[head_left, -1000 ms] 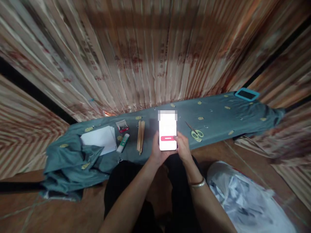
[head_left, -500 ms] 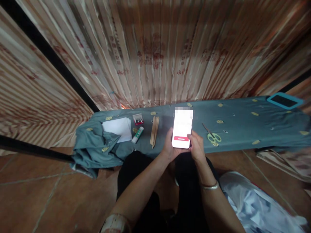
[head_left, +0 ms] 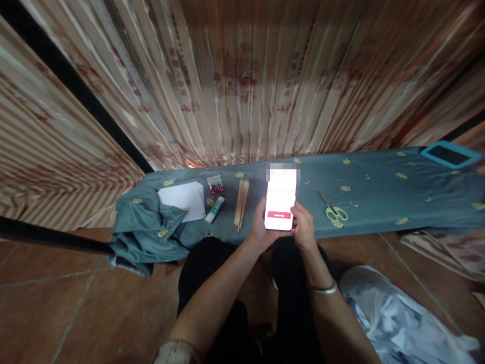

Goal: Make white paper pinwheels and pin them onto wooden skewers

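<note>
A smartphone (head_left: 279, 199) with a bright white screen and a red bar near its bottom is held upright over the near edge of the cloth. My left hand (head_left: 261, 230) grips it from the left and below. At the phone's lower right edge, my right hand (head_left: 303, 227) also holds it, thumb beside the red bar. To the left lie a bundle of thin wooden sticks (head_left: 241, 205), a glue stick (head_left: 214, 210), a small open box of metal pieces (head_left: 215, 185) and white paper sheets (head_left: 184, 199). Green-handled scissors (head_left: 335, 212) rest to the right.
A green patterned cloth (head_left: 379, 197) covers the long low surface, bunched at its left end. A blue-framed tablet-like board (head_left: 450, 154) lies far right. Striped curtains (head_left: 235, 76) hang behind, with dark poles at the sides. A white plastic bag (head_left: 394, 308) sits on the floor.
Both hands and the phone have shifted slightly left in view. My right thumb has drawn back a little to the screen's edge. The view has moved slightly; the laid-out items stay put.
</note>
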Motion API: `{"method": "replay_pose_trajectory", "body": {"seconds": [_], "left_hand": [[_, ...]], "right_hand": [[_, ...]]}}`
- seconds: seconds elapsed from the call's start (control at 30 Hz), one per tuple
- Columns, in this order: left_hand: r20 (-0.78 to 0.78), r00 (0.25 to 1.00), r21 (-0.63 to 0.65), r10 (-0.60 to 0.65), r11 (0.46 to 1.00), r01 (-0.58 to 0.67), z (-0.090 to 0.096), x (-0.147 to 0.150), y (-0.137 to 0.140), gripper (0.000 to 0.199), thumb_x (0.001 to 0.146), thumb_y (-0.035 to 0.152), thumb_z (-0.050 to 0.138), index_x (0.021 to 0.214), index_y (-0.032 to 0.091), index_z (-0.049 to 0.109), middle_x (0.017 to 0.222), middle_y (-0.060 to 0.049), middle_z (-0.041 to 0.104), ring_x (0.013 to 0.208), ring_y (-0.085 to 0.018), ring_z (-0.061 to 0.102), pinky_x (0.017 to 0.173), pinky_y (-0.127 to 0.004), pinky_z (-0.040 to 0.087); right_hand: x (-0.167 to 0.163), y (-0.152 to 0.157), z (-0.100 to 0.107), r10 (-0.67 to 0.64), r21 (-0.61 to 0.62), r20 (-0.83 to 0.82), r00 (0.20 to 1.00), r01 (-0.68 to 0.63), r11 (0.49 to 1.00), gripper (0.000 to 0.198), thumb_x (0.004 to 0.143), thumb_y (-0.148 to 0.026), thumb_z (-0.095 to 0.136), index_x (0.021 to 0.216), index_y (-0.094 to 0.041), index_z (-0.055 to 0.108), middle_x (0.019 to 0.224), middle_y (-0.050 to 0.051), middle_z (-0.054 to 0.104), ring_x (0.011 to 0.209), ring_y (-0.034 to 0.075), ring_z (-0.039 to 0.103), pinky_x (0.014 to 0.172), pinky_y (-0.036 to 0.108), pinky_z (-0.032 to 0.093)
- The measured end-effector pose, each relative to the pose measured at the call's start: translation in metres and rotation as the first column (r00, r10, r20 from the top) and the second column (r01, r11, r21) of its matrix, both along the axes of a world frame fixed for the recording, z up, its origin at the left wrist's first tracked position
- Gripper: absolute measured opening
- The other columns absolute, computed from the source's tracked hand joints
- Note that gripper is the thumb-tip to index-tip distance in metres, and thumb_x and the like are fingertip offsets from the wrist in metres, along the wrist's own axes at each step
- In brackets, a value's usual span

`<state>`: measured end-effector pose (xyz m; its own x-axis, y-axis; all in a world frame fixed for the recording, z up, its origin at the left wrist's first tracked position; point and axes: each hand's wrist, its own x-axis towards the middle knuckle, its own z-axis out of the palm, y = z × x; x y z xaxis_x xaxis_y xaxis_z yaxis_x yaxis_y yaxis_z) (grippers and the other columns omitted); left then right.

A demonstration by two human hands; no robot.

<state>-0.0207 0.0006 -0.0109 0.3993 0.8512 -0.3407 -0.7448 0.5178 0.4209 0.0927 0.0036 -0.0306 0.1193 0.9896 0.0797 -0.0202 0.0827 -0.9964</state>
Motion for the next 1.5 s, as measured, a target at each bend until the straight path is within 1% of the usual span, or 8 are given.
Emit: {"method": "replay_pose_trajectory", "body": {"seconds": [0.37,0.7,0.77,0.87,0.97,1.13,1.33,1.5], "left_hand": [[0.008,1.000,-0.027,-0.021,0.999,0.021,0.003,0.002,0.000,0.065,0.097,0.056,0.028,0.120,0.009,0.065,0.095,-0.017,0.076,0.081,-0.030,0.071,0.080,-0.048,0.055],[0.062,0.998,-0.007,-0.026,1.000,0.026,-0.001,0.004,0.001,0.064,0.094,0.059,0.034,0.120,0.010,0.065,0.102,-0.017,0.075,0.095,-0.034,0.070,0.087,-0.053,0.053],[0.059,0.998,-0.012,-0.015,1.000,0.016,0.000,0.003,0.002,0.062,0.094,0.058,0.034,0.121,0.010,0.064,0.104,-0.017,0.075,0.097,-0.034,0.070,0.088,-0.053,0.052],[0.047,0.999,-0.002,0.022,1.000,-0.022,0.003,0.001,0.005,0.060,0.095,0.055,0.034,0.122,0.010,0.064,0.104,-0.016,0.075,0.101,-0.033,0.069,0.091,-0.052,0.052],[0.067,0.997,0.039,0.038,0.998,-0.041,0.009,-0.001,0.009,0.062,0.095,0.056,0.033,0.123,0.010,0.064,0.104,-0.017,0.075,0.105,-0.033,0.069,0.093,-0.050,0.052],[0.097,0.992,0.050,0.083,0.995,-0.088,0.022,-0.006,0.011,0.058,0.095,0.056,0.036,0.124,0.014,0.064,0.103,-0.014,0.075,0.104,-0.031,0.069,0.092,-0.047,0.054],[0.059,0.979,0.020,0.195,0.980,-0.197,0.025,-0.009,0.010,0.047,0.093,0.051,0.047,0.121,0.018,0.066,0.099,-0.009,0.076,0.103,-0.028,0.070,0.090,-0.043,0.056],[0.059,0.982,0.017,0.180,0.983,-0.181,0.024,-0.008,0.010,0.047,0.089,0.053,0.054,0.116,0.017,0.068,0.097,-0.009,0.076,0.103,-0.029,0.070,0.089,-0.043,0.057]], "right_hand": [[0.001,-0.001,0.001,-0.001,-0.013,-0.060,0.998,0.001,1.000,0.039,0.080,-0.042,0.055,0.105,-0.016,0.072,0.088,0.004,0.076,0.079,0.024,0.072,0.070,0.033,0.058],[0.003,-0.003,0.004,-0.006,0.015,-0.034,0.999,0.007,1.000,0.034,0.081,-0.043,0.056,0.097,-0.018,0.071,0.089,0.003,0.076,0.076,0.024,0.070,0.067,0.033,0.056],[0.001,-0.003,0.007,-0.021,0.044,-0.019,1.000,0.021,0.999,0.035,0.082,-0.046,0.058,0.100,-0.018,0.070,0.094,0.005,0.076,0.079,0.024,0.070,0.070,0.034,0.056],[-0.003,-0.005,0.011,-0.083,0.120,-0.007,0.997,0.083,0.989,0.049,0.083,-0.050,0.061,0.120,-0.018,0.062,0.115,0.011,0.072,0.099,0.026,0.069,0.087,0.038,0.055],[-0.009,-0.008,0.014,-0.158,0.179,0.090,0.983,0.140,0.974,0.068,0.081,-0.052,0.066,0.136,-0.015,0.050,0.134,0.017,0.062,0.120,0.028,0.061,0.103,0.044,0.046],[-0.023,-0.017,0.017,-0.224,0.181,0.356,0.907,0.168,0.969,0.086,0.072,-0.058,0.073,0.142,-0.016,0.045,0.140,0.019,0.055,0.128,0.033,0.053,0.106,0.051,0.042],[-0.038,-0.020,0.019,-0.293,0.270,0.452,0.842,0.185,0.945,0.081,0.075,-0.061,0.067,0.138,-0.014,0.048,0.149,0.021,0.043,0.141,0.034,0.038,0.114,0.054,0.032],[-0.042,-0.019,0.023,-0.319,0.277,0.477,0.819,0.204,0.939,0.081,0.073,-0.061,0.069,0.137,-0.016,0.049,0.147,0.019,0.046,0.138,0.034,0.040,0.113,0.054,0.033]]}}
